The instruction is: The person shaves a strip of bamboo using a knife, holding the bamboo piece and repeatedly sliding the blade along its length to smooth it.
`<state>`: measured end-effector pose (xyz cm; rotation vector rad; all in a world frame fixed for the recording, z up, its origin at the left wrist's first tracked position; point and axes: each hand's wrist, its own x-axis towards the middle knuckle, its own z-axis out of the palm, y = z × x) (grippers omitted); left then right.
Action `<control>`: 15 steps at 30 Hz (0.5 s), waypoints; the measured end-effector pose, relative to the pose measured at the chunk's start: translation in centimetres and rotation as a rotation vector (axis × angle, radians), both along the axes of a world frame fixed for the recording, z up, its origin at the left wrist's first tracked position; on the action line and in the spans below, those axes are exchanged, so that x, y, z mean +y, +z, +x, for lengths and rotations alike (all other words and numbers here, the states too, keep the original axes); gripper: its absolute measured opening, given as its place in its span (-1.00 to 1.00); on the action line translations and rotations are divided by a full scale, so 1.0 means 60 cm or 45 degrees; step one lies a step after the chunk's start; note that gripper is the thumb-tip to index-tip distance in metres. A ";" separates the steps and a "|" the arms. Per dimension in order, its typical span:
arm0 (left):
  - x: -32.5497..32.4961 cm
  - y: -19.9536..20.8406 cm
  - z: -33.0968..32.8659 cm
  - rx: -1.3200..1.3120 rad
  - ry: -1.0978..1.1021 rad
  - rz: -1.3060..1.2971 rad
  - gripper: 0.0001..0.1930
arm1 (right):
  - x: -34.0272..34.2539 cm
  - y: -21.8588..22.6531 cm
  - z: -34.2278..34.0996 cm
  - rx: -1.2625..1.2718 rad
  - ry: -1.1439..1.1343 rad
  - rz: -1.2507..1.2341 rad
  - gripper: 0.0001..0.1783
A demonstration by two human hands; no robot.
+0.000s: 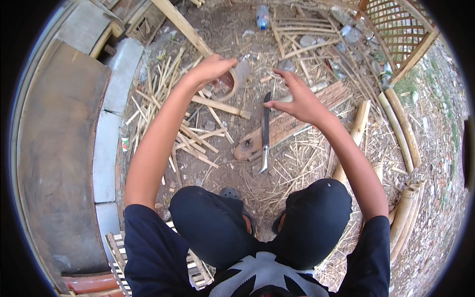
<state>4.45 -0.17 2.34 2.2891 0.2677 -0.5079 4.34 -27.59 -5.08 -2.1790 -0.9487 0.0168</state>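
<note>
My left hand point(212, 69) is raised at the upper middle, its back toward me and one finger stretched to the right. Just beneath it shows a round hollow piece point(240, 76) with a tan rim and a reddish inside. Whether the hand touches this piece, I cannot make out; some fingers are hidden. My right hand point(299, 101) is open, thumb and fingers spread apart, nothing between them. Below its thumb lies a long knife point(265, 131) with a dark blade and a pale metallic handle end. The knife rests across a weathered wooden plank point(252, 142).
Split sticks point(195, 136) are scattered at the left. Bamboo poles point(400, 128) lie at the right, below a woven lattice point(401, 34). A plastic bottle point(262, 18) lies far off. A brown board point(57, 163) and grey blocks point(106, 156) line the left side.
</note>
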 end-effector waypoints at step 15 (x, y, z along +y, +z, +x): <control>-0.032 0.191 -0.130 0.278 -0.336 0.331 -0.46 | 0.128 0.109 -0.067 -0.202 0.321 -0.306 -0.25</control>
